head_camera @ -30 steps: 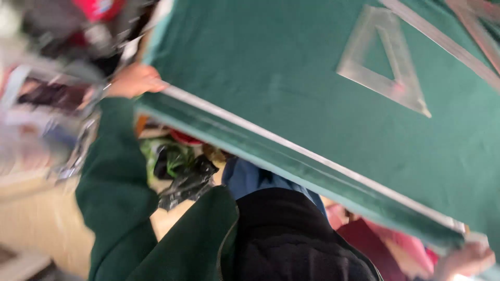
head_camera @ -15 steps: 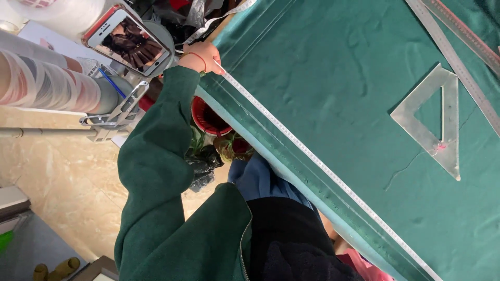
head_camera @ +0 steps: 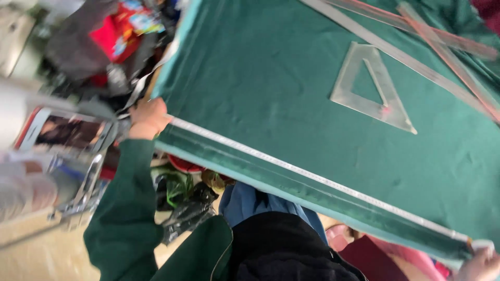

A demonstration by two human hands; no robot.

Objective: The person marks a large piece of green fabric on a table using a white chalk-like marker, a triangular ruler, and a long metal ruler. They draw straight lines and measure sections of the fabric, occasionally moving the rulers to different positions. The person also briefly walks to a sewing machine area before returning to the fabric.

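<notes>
A white measuring tape is stretched along the near edge of a dark green cloth spread over a table. My left hand, in a dark green sleeve, pinches one end of the tape at the cloth's left corner. My right hand holds the other end at the bottom right corner of the view, only partly visible. A clear plastic set square lies flat on the cloth, well away from both hands.
Long clear rulers cross the cloth near the top right. A phone on a stand and cluttered red and grey things stand left of the table. Bags and dark clutter lie on the floor below the edge.
The view has swung and tilted; the tape stays stretched along the cloth edge. My left hand still grips its end, and my right hand has come back into view.
</notes>
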